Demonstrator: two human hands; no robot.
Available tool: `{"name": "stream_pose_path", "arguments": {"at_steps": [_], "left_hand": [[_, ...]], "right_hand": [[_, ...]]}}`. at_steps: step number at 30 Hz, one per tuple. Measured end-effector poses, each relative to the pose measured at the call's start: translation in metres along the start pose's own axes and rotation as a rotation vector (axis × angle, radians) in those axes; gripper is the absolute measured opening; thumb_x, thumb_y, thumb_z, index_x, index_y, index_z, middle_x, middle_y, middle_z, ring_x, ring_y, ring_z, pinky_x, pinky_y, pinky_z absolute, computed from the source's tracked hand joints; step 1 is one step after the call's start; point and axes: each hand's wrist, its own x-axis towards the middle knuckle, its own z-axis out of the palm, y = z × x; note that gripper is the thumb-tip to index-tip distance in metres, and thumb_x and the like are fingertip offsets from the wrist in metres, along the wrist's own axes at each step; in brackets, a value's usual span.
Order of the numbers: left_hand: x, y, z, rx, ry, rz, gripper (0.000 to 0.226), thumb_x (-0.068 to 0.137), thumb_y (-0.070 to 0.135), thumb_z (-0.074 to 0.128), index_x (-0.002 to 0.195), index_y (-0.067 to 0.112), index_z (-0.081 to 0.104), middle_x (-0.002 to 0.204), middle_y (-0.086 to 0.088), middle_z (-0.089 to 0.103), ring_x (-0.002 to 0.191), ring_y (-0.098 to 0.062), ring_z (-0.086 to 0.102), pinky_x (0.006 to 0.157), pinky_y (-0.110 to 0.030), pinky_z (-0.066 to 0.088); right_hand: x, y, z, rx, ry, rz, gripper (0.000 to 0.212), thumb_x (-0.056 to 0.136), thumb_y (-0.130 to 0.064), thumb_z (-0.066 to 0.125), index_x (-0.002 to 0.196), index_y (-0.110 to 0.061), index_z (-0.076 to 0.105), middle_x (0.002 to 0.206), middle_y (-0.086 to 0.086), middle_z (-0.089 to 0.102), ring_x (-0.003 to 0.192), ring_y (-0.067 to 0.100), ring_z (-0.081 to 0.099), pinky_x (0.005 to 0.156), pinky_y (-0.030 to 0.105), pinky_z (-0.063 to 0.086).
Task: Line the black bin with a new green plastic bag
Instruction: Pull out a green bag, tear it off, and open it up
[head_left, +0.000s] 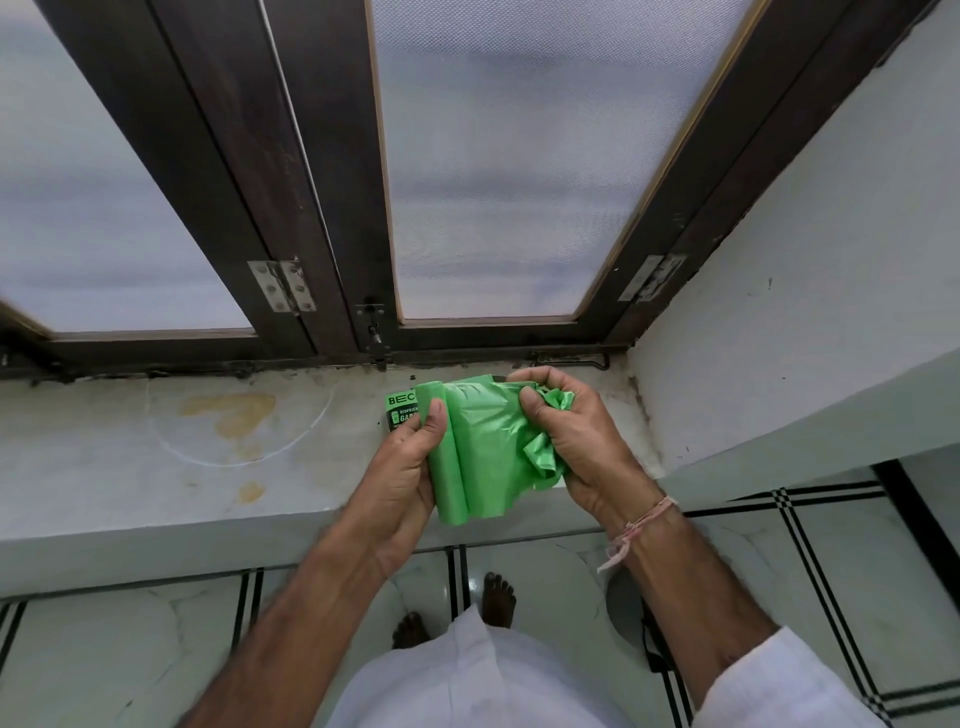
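now your left hand (410, 467) curls around the green bag roll (457, 467), thumb pressed on it; your right hand (566, 441) pinches its crumpled loose end.

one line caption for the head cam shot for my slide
Both hands, left and right, pull a bag off a green plastic bag roll above a stained window ledge.

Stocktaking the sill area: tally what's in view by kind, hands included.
Hands: 2, left hand and right hand, both gripping the green bag roll
Green bag roll: 1
Packet: 1
Hinges: 2, and
Total: 6
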Motion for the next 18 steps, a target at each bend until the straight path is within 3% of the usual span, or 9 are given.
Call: {"name": "stream_pose_path", "arguments": {"at_steps": [4,6,8,10,12,14,18], "left_hand": [[0.001,-0.002,0.003,-0.016,0.005,-0.007,0.046,0.106,0.036,0.047,0.137,0.006,0.062,0.131,-0.015,0.072,0.122,-0.031,0.069,0.099,-0.049,0.057],[0.001,-0.003,0.004,-0.011,0.009,-0.013,0.046,0.105,0.036,0.048,0.137,0.006,0.062,0.132,-0.016,0.072,0.122,-0.031,0.069,0.099,-0.049,0.057],[0.001,-0.003,0.005,0.001,0.006,-0.022,0.047,0.105,0.037,0.049,0.138,0.006,0.062,0.131,-0.016,0.072,0.123,-0.031,0.069,0.100,-0.048,0.057],[0.002,-0.004,0.006,0.006,-0.002,-0.024,0.048,0.104,0.038,0.050,0.137,0.006,0.062,0.131,-0.018,0.072,0.122,-0.032,0.068,0.101,-0.049,0.056],[0.002,-0.005,0.006,0.001,-0.002,-0.024,0.050,0.101,0.040,0.052,0.136,0.005,0.064,0.130,-0.019,0.072,0.122,-0.033,0.069,0.101,-0.050,0.056],[0.002,-0.005,0.006,-0.007,0.006,-0.023,0.052,0.099,0.041,0.054,0.135,0.005,0.064,0.131,-0.018,0.072,0.122,-0.033,0.069,0.103,-0.051,0.055],[0.003,-0.004,0.005,-0.014,0.016,-0.023,0.050,0.101,0.040,0.052,0.137,0.007,0.063,0.131,-0.016,0.072,0.123,-0.031,0.068,0.104,-0.050,0.055]], "right_hand": [[0.001,-0.001,0.002,0.019,0.002,0.009,0.028,0.109,-0.012,0.046,0.117,-0.006,0.072,0.116,0.016,0.076,0.092,0.023,0.071,0.079,0.036,0.063],[0.000,-0.004,0.003,0.038,0.001,0.044,0.036,0.107,-0.033,0.050,0.118,-0.008,0.073,0.114,0.013,0.076,0.092,0.024,0.073,0.082,0.038,0.063],[-0.002,-0.006,0.002,-0.021,-0.043,0.074,0.053,0.091,-0.053,0.063,0.117,-0.009,0.075,0.112,0.013,0.078,0.094,0.028,0.077,0.083,0.041,0.065],[-0.006,-0.007,0.003,-0.099,-0.085,0.082,0.051,0.081,-0.046,0.078,0.113,-0.006,0.075,0.108,0.014,0.080,0.093,0.028,0.078,0.078,0.038,0.065],[-0.008,-0.008,0.002,-0.106,-0.088,0.077,0.038,0.083,-0.027,0.084,0.106,0.001,0.074,0.103,0.017,0.080,0.084,0.025,0.078,0.072,0.035,0.064],[-0.008,-0.008,0.000,-0.082,-0.062,0.070,0.028,0.087,-0.019,0.082,0.099,0.004,0.071,0.095,0.014,0.080,0.078,0.021,0.076,0.067,0.032,0.063],[-0.004,-0.006,-0.009,-0.041,-0.042,0.063,0.008,0.093,-0.015,0.074,0.095,-0.008,0.070,0.087,0.006,0.077,0.074,0.017,0.074,0.064,0.030,0.062]]}}
